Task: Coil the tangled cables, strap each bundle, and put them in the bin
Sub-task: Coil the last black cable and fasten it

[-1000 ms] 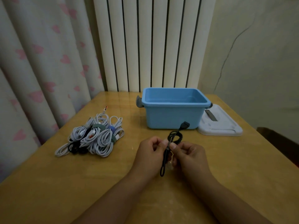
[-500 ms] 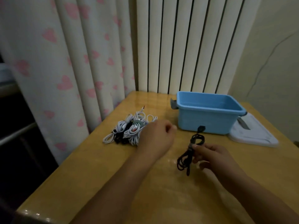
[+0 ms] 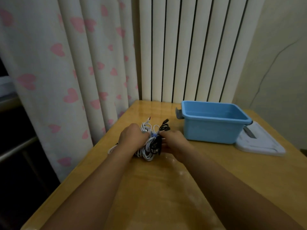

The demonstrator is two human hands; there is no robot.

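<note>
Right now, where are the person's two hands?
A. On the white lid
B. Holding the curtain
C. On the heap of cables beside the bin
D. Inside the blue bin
C: the left hand and right hand both rest on the cable heap, left of the blue bin.

My left hand [image 3: 132,138] covers much of the cable pile [image 3: 146,151], so I can't tell what its fingers hold. My right hand [image 3: 174,143] hides part of the black cable [image 3: 156,145]; its grip there is unclear. The bin [image 3: 214,130] screens part of the lid [image 3: 259,143]. The worktop [image 3: 157,196] runs past the bottom edge.
</note>
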